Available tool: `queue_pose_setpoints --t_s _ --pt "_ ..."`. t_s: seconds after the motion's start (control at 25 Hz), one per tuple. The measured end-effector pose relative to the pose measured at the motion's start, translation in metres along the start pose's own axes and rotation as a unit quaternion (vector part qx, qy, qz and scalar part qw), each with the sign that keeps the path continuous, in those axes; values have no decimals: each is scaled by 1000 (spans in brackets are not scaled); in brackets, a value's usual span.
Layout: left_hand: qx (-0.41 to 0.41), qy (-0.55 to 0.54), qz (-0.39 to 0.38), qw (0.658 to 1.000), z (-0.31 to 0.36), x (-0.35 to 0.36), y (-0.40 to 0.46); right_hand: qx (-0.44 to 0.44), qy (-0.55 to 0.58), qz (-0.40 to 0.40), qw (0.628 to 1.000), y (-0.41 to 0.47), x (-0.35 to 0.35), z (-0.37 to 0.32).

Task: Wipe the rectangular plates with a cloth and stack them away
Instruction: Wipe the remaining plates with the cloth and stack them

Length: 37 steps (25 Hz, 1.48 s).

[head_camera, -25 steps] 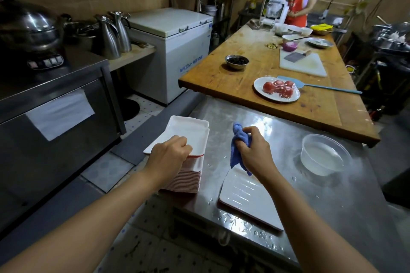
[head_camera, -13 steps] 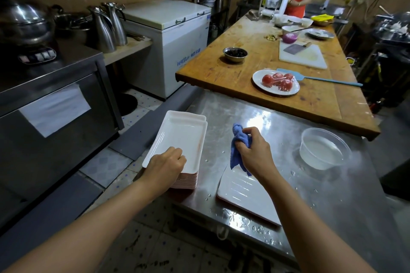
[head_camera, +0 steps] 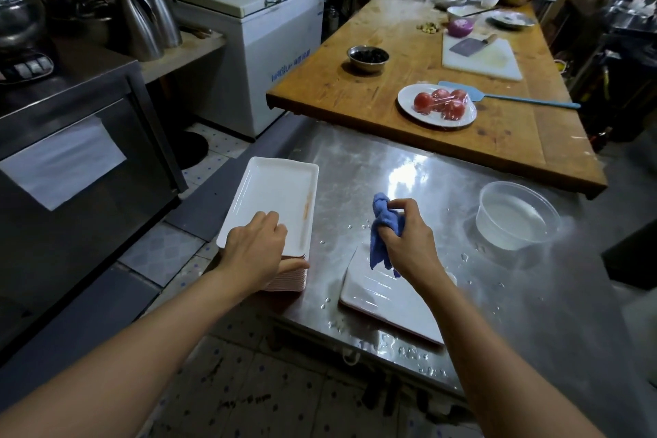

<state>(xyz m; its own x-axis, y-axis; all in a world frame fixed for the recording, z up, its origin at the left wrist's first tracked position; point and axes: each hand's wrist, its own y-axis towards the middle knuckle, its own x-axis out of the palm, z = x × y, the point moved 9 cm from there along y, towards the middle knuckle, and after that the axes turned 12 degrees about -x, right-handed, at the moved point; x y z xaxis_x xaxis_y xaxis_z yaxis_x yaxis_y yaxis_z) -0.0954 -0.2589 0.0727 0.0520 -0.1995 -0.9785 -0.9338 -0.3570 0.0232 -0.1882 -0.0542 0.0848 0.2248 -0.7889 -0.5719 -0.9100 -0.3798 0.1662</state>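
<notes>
At the left edge of the steel worktop [head_camera: 444,195] stands a tall stack of rectangular plates [head_camera: 288,276], and its height suggests that a good share of the wiping is already done, though how many plates the job began with cannot be told. The top plate [head_camera: 273,199] lies face up and squared on the pile, with a faint reddish streak along its right inner wall, so it may want another pass. The left hand [head_camera: 257,252] rests on that plate's near end, fingers laid over the rim and the thumb against the side of the stack, steadying or seating it rather than lifting it. Just to the right, the right hand [head_camera: 409,242] pinches a bunched blue cloth [head_camera: 385,235] between thumb and curled fingers, the loose end hanging down over a single plate [head_camera: 387,299] that lies flat on the worktop near the front edge. This plate looks wet and shiny, and water drops lie scattered around it, so it seems to be the one awaiting wiping and stacking. Farther right stands a clear tub of water [head_camera: 517,215], apart from both. No other loose rectangular plates show here; whether more wait out of view cannot be told.
</notes>
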Motion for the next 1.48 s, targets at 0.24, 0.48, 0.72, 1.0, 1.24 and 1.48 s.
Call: queue_pose_setpoints --t_s 0.24,0.48,0.72,1.0,1.24,1.48 --pt "111 -207 139 962 74 -46 -14 20 -39 7 999 -12 -5 38" --pt "-39 -243 -142 959 119 58 8 85 -108 6 991 -38 -1 95" --pt "-82 -248 -210 942 131 109 19 111 -348 -62 929 -67 -9 139" --pt "-88 -285 -203 933 131 121 25 36 -389 -98 915 -73 -3 151" --pt "-67 -319 -213 921 130 123 25 76 -351 -49 932 -47 -3 161" --pt "-67 -374 -203 902 129 125 23 15 -273 -73 959 -16 56 131"
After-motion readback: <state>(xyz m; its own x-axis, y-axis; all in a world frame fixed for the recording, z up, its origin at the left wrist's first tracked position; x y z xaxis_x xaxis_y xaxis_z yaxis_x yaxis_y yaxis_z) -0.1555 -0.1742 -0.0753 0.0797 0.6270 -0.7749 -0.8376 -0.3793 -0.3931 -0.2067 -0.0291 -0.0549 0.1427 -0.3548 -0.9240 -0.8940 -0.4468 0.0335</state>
